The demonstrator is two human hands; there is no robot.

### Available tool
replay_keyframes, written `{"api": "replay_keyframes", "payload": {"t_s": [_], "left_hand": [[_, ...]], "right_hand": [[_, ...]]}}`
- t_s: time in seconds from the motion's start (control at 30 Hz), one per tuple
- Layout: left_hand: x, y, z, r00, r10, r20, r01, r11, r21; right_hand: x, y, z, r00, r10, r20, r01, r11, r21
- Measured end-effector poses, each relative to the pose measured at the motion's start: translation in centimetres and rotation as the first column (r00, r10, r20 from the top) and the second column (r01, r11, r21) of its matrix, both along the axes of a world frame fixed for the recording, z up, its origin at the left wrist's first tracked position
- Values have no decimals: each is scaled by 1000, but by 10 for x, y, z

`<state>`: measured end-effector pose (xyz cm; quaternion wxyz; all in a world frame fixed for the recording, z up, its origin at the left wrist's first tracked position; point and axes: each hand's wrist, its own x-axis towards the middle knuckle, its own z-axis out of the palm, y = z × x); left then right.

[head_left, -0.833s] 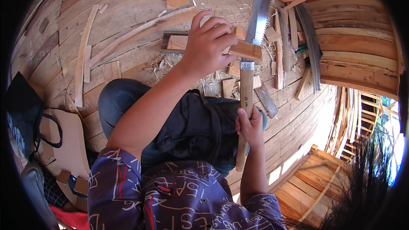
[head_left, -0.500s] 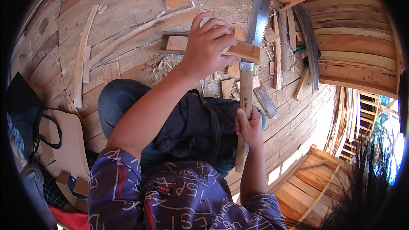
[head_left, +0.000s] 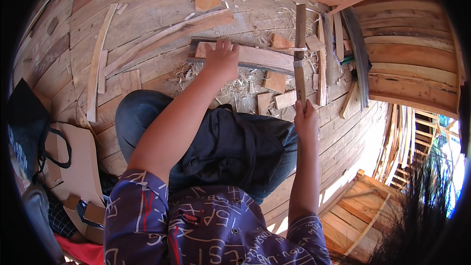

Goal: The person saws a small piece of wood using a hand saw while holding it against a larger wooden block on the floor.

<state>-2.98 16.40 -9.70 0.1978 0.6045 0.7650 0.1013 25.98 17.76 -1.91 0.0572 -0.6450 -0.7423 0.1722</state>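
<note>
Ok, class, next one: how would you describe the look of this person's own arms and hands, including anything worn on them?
The left hand and right hand are ungloved, and no watch or bracelet shows. Both forearms are bare. The left sleeve is short, dark purplish-blue, with white lettering and red stripes; the right sleeve shows white lettering.

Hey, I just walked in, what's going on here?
A person is sitting on a plank floor. Their right hand grips the handle of a saw, seen nearly edge-on at the right end of a pale board. Their left hand rests on that board farther left. Wood shavings lie around it. Whether the blade touches the wood is hard to tell.
</note>
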Motion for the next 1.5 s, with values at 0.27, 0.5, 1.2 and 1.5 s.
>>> {"api": "replay_keyframes", "payload": {"t_s": [0.27, 0.5, 1.2, 1.5], "left_hand": [[-3, 6, -14, 991, -101, -84, 60, 918, -393], [-2, 3, -11, 984, -131, -120, 71, 908, -413], [5, 5, 25, 964, -106, 244, -6, 908, 420], [-8, -8, 81, 920, -364, 145, -28, 309, 950]], "right_hand": [[-7, 13, -17, 923, 52, 382, -36, 998, -47], [7, 18, 5, 993, -110, -37, 116, 964, 239], [-17, -39, 32, 907, -167, -387, 18, 932, -361], [-25, -70, 60, 848, -125, -515, -139, 885, -443]]}}
